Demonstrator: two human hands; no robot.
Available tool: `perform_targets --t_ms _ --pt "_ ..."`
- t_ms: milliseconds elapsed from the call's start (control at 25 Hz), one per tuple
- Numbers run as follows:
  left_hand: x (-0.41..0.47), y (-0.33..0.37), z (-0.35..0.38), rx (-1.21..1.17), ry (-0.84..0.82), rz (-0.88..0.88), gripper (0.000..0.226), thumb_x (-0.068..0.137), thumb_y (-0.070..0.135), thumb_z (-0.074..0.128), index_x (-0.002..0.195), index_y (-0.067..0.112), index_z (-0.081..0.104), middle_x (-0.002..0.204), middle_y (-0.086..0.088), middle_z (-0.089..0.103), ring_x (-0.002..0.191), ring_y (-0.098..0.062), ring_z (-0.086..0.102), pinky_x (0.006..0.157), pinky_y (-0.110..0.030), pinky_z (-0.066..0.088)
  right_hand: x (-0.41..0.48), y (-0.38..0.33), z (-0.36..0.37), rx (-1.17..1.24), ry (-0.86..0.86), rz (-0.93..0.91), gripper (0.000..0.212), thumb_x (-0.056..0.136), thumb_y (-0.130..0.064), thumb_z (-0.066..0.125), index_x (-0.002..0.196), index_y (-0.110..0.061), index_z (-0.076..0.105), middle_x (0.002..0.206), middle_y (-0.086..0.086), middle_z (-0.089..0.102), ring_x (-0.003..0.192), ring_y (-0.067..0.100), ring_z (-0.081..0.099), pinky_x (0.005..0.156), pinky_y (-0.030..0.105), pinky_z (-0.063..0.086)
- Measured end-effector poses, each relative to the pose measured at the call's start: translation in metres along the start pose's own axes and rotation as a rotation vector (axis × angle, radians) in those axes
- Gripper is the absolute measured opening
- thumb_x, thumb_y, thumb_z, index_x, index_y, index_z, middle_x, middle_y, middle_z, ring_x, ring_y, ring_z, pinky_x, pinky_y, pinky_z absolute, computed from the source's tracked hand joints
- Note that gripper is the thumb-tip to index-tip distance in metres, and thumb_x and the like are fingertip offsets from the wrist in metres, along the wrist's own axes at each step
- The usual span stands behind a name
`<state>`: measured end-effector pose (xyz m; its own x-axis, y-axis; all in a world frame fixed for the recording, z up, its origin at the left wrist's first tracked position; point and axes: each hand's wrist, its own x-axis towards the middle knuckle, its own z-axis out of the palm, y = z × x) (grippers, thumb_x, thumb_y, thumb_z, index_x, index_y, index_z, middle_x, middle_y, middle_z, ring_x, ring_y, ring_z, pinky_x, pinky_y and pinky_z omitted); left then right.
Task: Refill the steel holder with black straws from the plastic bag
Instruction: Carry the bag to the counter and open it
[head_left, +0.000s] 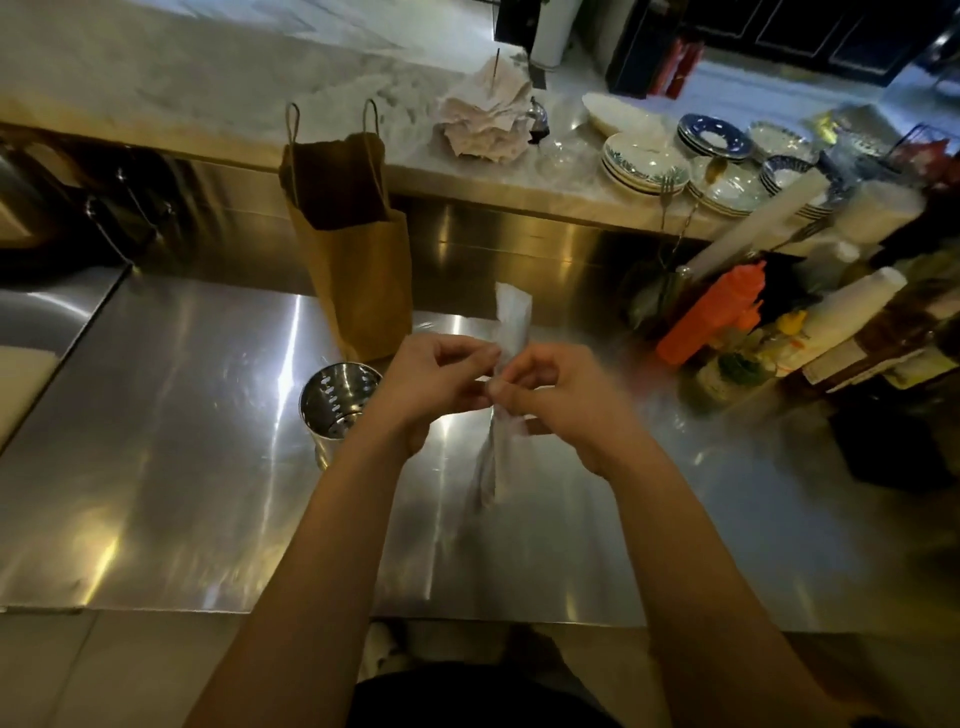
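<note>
**Both hands on plastic bag, holder empty**

Head view: left hand (441, 379) and right hand (561, 400) both pinch the plastic bag (506, 364) mid-bench, fingers closed on it, one end up, the other hanging (contents too blurred to tell). Steel holder (340, 402) stands upright just left of the left wrist, inside bare. Brown paper bag (353, 249) stands toward the bench's back edge.

Both forearms are bare, no sleeves, watch or rings visible; dark clothing (483, 696) below.
</note>
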<state>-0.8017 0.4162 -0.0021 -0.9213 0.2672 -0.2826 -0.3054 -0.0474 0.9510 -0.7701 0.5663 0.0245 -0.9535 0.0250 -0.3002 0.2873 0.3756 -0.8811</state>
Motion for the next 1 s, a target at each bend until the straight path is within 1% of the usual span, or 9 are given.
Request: perform_targets --t_ms 80,200,320,440,520,680,800,920,1000 --pt "0.001 0.000 0.000 -0.064 0.037 -0.030 0.015 0.091 0.016 0.063 0.101 0.008 0.071 0.094 -0.008 0.075 0.079 -0.016 0.074 0.064 -0.021 0.058 0.008 0.002 -0.007 0.090 -0.061 0.024 0.007 0.083 -0.014 0.073 0.088 -0.013 0.070 0.086 0.005 0.072 0.083 0.019 0.071 0.068 0.030 0.057" --pt "0.004 -0.001 0.005 -0.139 0.105 -0.056 0.015 0.090 0.012 0.063 0.103 0.007 0.070 0.090 -0.005 0.074 0.075 -0.011 0.073 0.059 -0.017 0.054 0.022 0.004 -0.019 0.174 -0.171 0.059 0.010 0.083 -0.013 0.072 0.093 -0.011 0.071 0.090 0.005 0.071 0.083 0.017 0.069 0.067 0.027 0.055" --pt "0.005 -0.005 0.016 -0.137 0.126 -0.102 0.012 0.089 0.020 0.065 0.097 0.015 0.072 0.090 -0.002 0.075 0.080 -0.011 0.073 0.062 -0.020 0.055 0.028 0.008 -0.027 0.147 -0.245 0.051 0.012 0.082 -0.010 0.073 0.094 -0.008 0.071 0.086 0.004 0.072 0.074 0.012 0.071 0.062 0.021 0.055" --pt "0.007 -0.010 0.028 -0.109 0.150 -0.107 0.012 0.087 0.024 0.066 0.095 0.016 0.073 0.092 -0.001 0.075 0.084 -0.012 0.073 0.065 -0.021 0.056 0.034 0.011 -0.038 0.124 -0.295 0.045 0.018 0.082 -0.010 0.074 0.098 -0.004 0.069 0.085 0.004 0.072 0.069 0.009 0.072 0.059 0.019 0.055" --pt "0.008 -0.010 0.033 -0.097 0.164 -0.104 0.010 0.089 0.018 0.064 0.094 0.016 0.072 0.092 -0.001 0.075 0.083 -0.012 0.073 0.066 -0.022 0.056 0.038 0.013 -0.042 0.121 -0.309 0.054 0.019 0.082 -0.014 0.074 0.097 -0.005 0.068 0.085 0.004 0.073 0.069 0.011 0.073 0.058 0.020 0.056" --pt "0.011 -0.014 0.044 -0.129 0.190 -0.120 0.011 0.091 0.012 0.061 0.095 0.013 0.070 0.082 0.001 0.074 0.071 -0.007 0.072 0.058 -0.018 0.054 0.042 0.023 -0.044 0.154 -0.299 0.078 0.024 0.087 -0.022 0.069 0.101 -0.003 0.067 0.086 0.009 0.072 0.066 0.012 0.073 0.057 0.023 0.057" --pt "0.013 -0.020 0.045 -0.189 0.187 -0.137 0.013 0.091 0.012 0.061 0.100 0.011 0.070 0.083 -0.001 0.075 0.075 -0.008 0.072 0.061 -0.018 0.054 0.044 0.027 -0.045 0.165 -0.310 0.087 0.032 0.090 -0.024 0.066 0.107 0.002 0.063 0.086 0.012 0.069 0.066 0.014 0.073 0.061 0.027 0.059" --pt "0.016 -0.023 0.041 -0.189 0.177 -0.156 0.015 0.090 0.012 0.061 0.102 0.011 0.070 0.086 -0.002 0.076 0.080 -0.011 0.073 0.064 -0.021 0.056 0.044 0.026 -0.045 0.168 -0.302 0.095 0.037 0.091 -0.030 0.065 0.107 0.003 0.063 0.085 0.014 0.069 0.065 0.017 0.072 0.059 0.026 0.058" --pt "0.017 -0.025 0.039 -0.163 0.152 -0.160 0.014 0.089 0.009 0.061 0.099 0.012 0.071 0.084 -0.002 0.076 0.079 -0.011 0.073 0.065 -0.022 0.056 0.044 0.024 -0.044 0.154 -0.293 0.105 0.039 0.092 -0.035 0.063 0.105 0.002 0.064 0.081 0.014 0.069 0.064 0.019 0.073 0.058 0.026 0.058"
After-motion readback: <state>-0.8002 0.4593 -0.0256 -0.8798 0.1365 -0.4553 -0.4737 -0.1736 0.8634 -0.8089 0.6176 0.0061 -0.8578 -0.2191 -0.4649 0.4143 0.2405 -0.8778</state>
